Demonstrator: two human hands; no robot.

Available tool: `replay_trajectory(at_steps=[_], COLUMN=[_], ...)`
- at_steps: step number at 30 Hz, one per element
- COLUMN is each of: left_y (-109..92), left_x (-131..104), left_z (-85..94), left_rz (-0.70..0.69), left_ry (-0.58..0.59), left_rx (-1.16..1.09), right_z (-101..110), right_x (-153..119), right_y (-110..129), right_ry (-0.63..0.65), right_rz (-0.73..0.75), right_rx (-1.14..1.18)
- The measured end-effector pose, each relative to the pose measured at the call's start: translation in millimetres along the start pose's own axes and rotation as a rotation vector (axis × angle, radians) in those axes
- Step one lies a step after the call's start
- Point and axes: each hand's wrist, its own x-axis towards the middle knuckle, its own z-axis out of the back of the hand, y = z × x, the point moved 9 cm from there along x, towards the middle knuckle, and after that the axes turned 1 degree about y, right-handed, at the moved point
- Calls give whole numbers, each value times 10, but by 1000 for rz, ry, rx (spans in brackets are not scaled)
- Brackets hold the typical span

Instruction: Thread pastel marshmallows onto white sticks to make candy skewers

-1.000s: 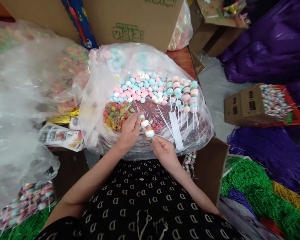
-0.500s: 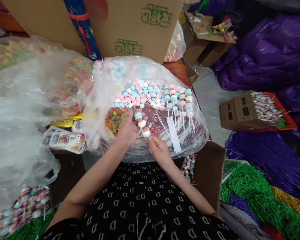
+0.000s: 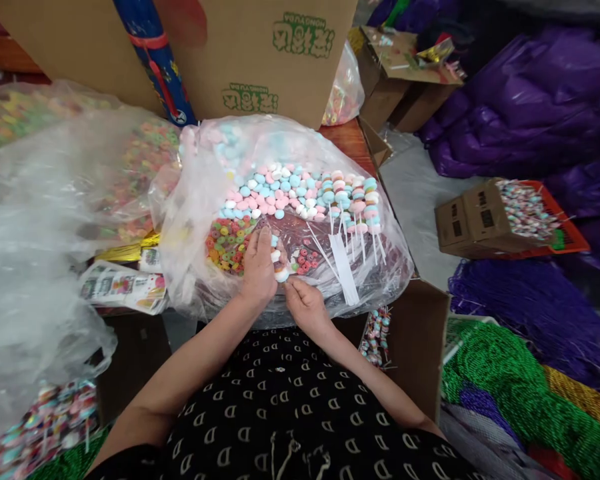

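Note:
A skewer of marshmallow candies point(image 3: 281, 274), blue and white with ring candies between, slants between my two hands. My left hand point(image 3: 260, 267) is closed along its left side, the fingers covering part of the upper pieces. At the lower end my right hand point(image 3: 307, 308) pinches the stick, which is mostly hidden. Just left of my left hand lie loose ring gummies point(image 3: 226, 243); a smaller group of red rings point(image 3: 306, 261) sits right of the skewer. Beyond the hands spread loose pink, blue and white marshmallows point(image 3: 270, 190). Finished-looking skewers point(image 3: 353, 197) lie in a row at the right.
White sticks point(image 3: 344, 270) lie on the clear plastic sheet point(image 3: 385, 287). A large cardboard box point(image 3: 240, 40) stands behind, with a blue tube point(image 3: 155, 67) leaning on it. Bags of ring candy point(image 3: 145, 153) fill the left. A carton point(image 3: 473, 220) stands on the floor at right.
My left hand has come down and closed over the skewer's upper candies, covering several of them. My right hand, still on the stick's lower end, has shifted slightly left and down.

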Motion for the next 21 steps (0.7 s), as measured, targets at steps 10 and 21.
replay_trajectory(at_steps=[10, 21], left_y=[-134, -321], left_x=[137, 170], left_z=[144, 393], left_rz=[-42, -78], left_ry=[116, 82], left_rx=[-5, 30], right_z=[1061, 1759], right_x=[477, 1129], right_y=[289, 331], right_ry=[-263, -418], right_rz=[-3, -72], right_rx=[-116, -998])
